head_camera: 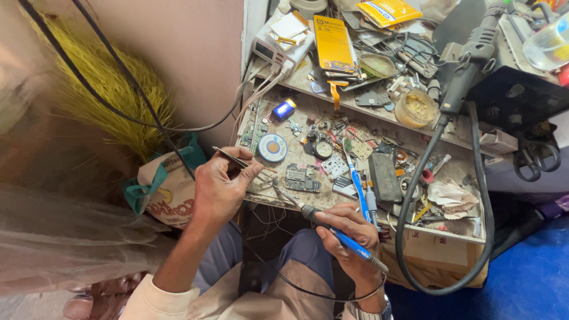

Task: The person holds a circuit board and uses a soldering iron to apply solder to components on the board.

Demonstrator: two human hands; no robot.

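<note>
bright, even daylight | soft shadows | sharp centre — edges warped, blurred

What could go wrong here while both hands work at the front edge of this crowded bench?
The soldering iron tip sits close to the left hand holding tweezers; a slip might burn fingers. Its cord loops across the lap and could snag. Loose circuit boards nearby could get knocked off.

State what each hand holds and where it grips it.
The left hand pinches metal tweezers near their middle, between thumb and fingers. The right hand grips a blue-handled soldering iron by the handle, like a pen.
</note>
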